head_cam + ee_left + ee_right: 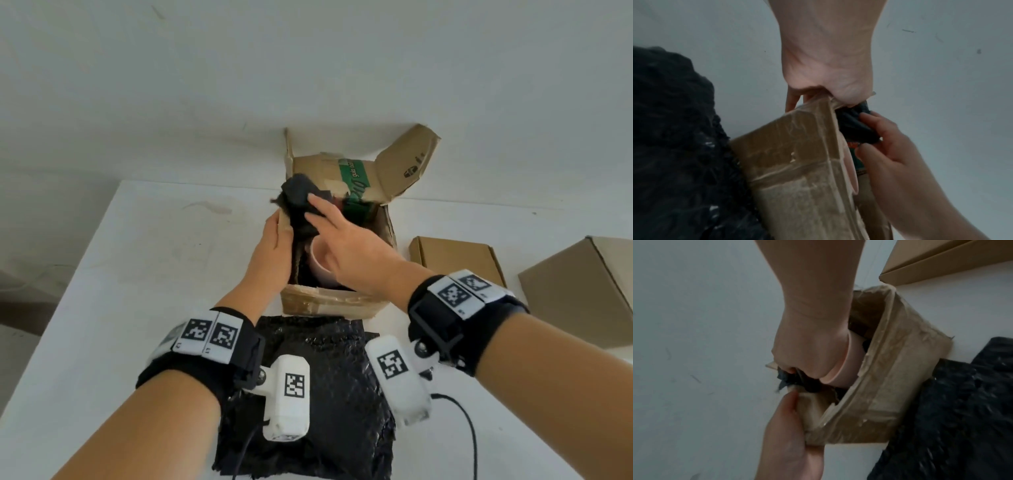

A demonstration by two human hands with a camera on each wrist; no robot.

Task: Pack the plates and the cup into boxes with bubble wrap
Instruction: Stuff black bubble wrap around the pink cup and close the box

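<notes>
An open, taped cardboard box (329, 303) stands on the white table, its flaps up against the wall. A pink cup (320, 263) sits inside it near the front, with black bubble wrap around it. My left hand (275, 236) grips the box's left wall (793, 162) from outside. My right hand (322, 214) reaches over the cup and pinches a wad of black bubble wrap (298, 193) at the box's far left corner. The wrist views show the right hand's fingers (879, 129) curled on that wad (812, 386), just above the cup (842, 363). No plates are visible.
A flat sheet of black bubble wrap (308, 377) lies on the table in front of the box. A flat closed carton (455, 260) and a larger cardboard box (582, 291) stand to the right. A black cable (469, 428) trails near the right wrist.
</notes>
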